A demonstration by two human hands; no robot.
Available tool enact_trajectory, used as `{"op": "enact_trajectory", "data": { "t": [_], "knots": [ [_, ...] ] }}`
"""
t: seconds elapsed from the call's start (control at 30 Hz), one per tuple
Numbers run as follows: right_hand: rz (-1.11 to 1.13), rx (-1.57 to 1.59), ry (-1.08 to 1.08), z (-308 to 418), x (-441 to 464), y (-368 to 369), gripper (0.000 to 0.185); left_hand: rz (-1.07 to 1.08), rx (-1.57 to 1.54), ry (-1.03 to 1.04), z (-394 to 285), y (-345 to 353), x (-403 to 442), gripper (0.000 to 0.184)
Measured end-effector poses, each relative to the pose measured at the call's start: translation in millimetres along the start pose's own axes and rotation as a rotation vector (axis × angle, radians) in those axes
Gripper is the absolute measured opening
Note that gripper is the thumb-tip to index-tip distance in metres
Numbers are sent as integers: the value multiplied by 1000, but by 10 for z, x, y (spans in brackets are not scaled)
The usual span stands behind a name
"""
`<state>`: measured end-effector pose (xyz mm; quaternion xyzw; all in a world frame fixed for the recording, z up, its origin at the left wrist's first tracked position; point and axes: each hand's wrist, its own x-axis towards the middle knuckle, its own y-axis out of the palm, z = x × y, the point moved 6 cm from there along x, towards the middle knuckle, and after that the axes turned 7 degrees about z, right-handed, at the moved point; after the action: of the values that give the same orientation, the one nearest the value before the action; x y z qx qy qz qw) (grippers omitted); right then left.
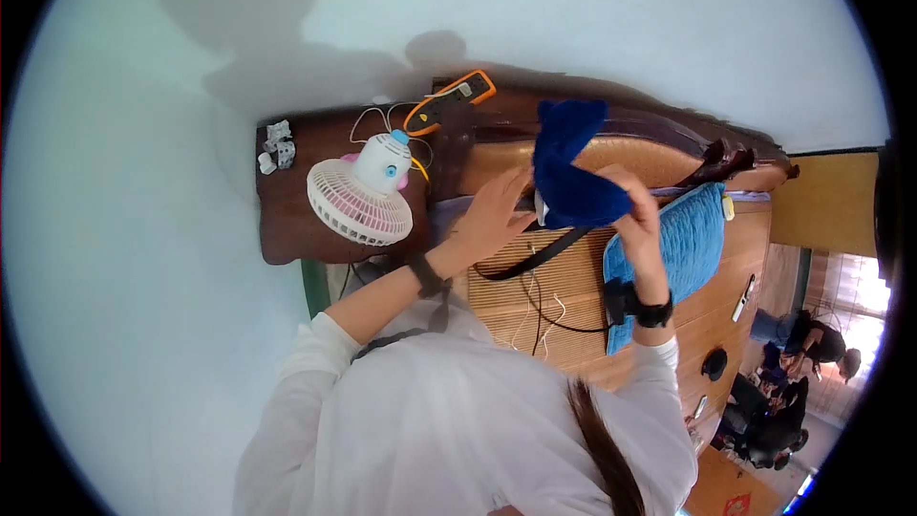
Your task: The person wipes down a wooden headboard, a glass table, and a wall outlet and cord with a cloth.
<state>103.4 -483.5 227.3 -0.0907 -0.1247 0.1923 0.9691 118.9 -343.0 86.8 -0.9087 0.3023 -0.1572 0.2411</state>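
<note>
A dark blue, plush, bent piece (573, 172) is held up in front of me; its exact kind does not show. My right hand (638, 208) grips its lower right end. My left hand (492, 217) is at its left side, fingers stretched out and apart; whether the fingertips touch it I cannot tell. Below the blue piece a black strap (549, 256) hangs in a curve. A small white part (542, 210) shows at its lower left edge. Both wrists wear black bands.
On a dark wooden side table (287, 239) stand a white fan (368, 196) and crumpled paper (277, 145). Beyond is an orange-black power strip (451, 102). A light blue cushion (683, 239) lies on the wooden bench with a mat (497, 311) and cables. People (783, 411) sit at the far right.
</note>
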Motion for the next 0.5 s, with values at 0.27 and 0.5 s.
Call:
{"op": "enact_trajectory", "data": {
  "t": [0.27,0.5],
  "knots": [
    [-126,316,8,-338,-53,533,24,-189,-61,-225,287,-433,-561,23],
    [-330,493,21,-226,-147,560,35,-188,-114,-46,162,-589,-914,21]
  ]
}}
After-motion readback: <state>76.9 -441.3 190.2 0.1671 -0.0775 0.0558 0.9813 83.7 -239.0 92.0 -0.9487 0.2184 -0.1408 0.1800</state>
